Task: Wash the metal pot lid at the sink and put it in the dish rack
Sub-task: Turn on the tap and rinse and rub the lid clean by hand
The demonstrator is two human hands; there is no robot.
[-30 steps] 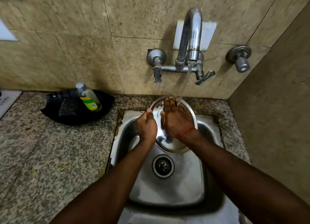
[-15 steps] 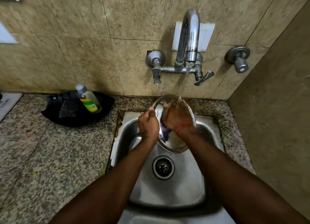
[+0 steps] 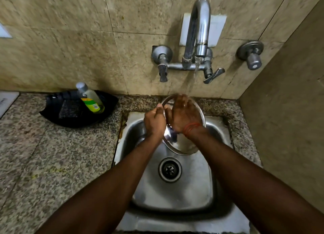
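Note:
A round metal pot lid [image 3: 184, 146] is held tilted over the steel sink [image 3: 175, 195], under the running water from the tap [image 3: 199, 34]. My left hand [image 3: 155, 122] grips the lid's left rim. My right hand [image 3: 184, 114] lies flat against the lid's face with fingers together, water falling on it; a red thread circles that wrist. A dark knob shows on the lid between my two wrists. No dish rack is in sight.
A black tray [image 3: 73, 118] on the granite counter left of the sink holds a scrub pad [image 3: 70, 109] and a leaning bottle of green dish soap [image 3: 91, 99]. Tiled walls close in behind and on the right. A wall valve [image 3: 252, 56] sits right of the tap.
My right hand has slid over the lid's face, moving up toward the water stream. My left hand keeps its grip on the rim. The view has shifted slightly downward.

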